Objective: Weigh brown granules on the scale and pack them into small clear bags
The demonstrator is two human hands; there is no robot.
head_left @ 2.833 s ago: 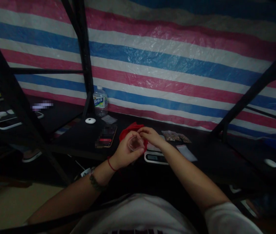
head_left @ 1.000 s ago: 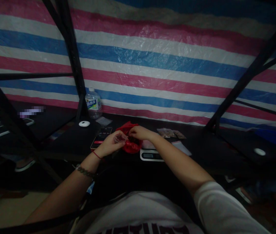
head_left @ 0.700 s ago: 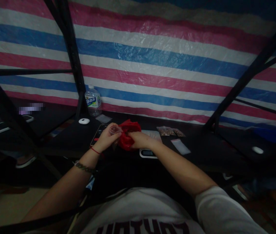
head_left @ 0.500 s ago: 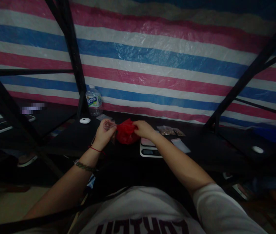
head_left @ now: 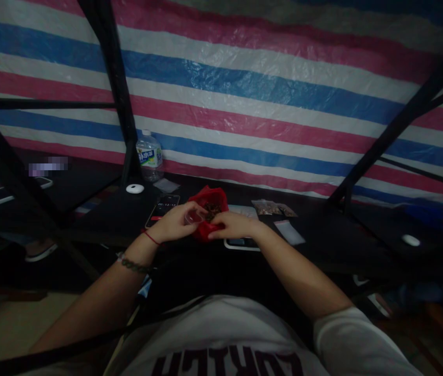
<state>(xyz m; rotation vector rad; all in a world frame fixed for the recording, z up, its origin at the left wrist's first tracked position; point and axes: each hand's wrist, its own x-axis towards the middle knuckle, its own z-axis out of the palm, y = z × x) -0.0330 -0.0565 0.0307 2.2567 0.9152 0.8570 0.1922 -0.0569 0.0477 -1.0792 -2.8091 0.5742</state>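
A red plastic bag (head_left: 208, 194) sits open in front of me, with small brown pieces (head_left: 213, 210) heaped inside. My left hand (head_left: 175, 221) is closed around a small clear plastic cup (head_left: 193, 216) at the bag's left side. My right hand (head_left: 234, 224) pinches the near right rim of the bag, its fingertips beside the brown pieces. Partly behind my right hand and wrist is a white digital scale (head_left: 244, 244), its display mostly covered. A phone (head_left: 162, 205) showing a running timer lies just behind my left hand.
Zip bags of brown pieces (head_left: 268, 208) and a flat clear bag (head_left: 289, 232) lie right of the scale. A water bottle (head_left: 151, 156), a white round case (head_left: 134, 188) and another clear bag (head_left: 166, 185) are at the back left. Black metal posts (head_left: 117, 78) flank the table.
The red bag, gathered half a second ago, now stands open with its contents showing. My left hand has moved right with the cup to the bag, uncovering the phone.
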